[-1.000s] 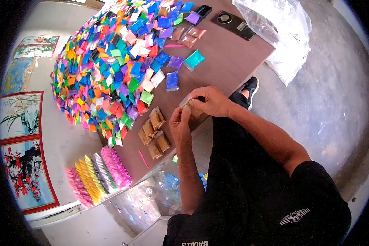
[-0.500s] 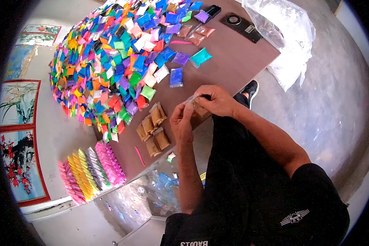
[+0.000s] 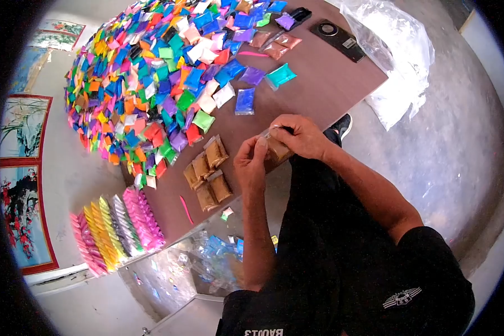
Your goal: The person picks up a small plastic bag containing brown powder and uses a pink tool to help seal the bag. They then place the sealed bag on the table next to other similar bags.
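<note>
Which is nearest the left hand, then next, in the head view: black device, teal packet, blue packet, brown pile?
From the left hand, holding a packet:
1. Brown pile, right beside it.
2. Blue packet, mid-table.
3. Teal packet, beyond the blue.
4. Black device, far table corner.

Bright daylight, vivid colours — heavy fisheye bend, black vignetted corners.

Reddish-brown table; multicoloured packet heap covers its far end; held packet at its near edge is tan-brown.
</note>
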A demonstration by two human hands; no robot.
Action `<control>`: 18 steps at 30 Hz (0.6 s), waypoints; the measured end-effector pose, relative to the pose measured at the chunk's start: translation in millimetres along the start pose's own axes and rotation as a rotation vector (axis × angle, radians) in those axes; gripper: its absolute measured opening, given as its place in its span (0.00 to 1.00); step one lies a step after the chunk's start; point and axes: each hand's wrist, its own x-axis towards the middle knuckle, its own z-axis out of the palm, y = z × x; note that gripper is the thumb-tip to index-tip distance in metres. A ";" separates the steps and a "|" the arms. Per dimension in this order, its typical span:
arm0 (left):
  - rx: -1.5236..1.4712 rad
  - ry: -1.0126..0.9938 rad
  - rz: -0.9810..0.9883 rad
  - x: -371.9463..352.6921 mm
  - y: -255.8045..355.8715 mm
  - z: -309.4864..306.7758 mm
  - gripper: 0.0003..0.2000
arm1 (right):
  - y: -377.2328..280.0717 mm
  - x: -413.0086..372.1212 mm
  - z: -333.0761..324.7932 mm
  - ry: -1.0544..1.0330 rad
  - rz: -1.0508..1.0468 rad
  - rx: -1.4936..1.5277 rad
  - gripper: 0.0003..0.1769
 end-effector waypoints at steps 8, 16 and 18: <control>0.150 -0.032 -0.028 1.3 -8.4 -5.8 0.10 | -7.7 -0.2 -2.4 0.012 -0.050 -0.098 0.09; 0.086 -0.067 -0.011 -8.8 21.7 10.3 0.14 | -0.3 1.0 -0.3 -0.005 -0.001 0.059 0.08; 0.099 -0.111 -0.036 -7.4 18.2 9.2 0.14 | -1.8 1.5 -4.4 -0.031 -0.010 0.040 0.08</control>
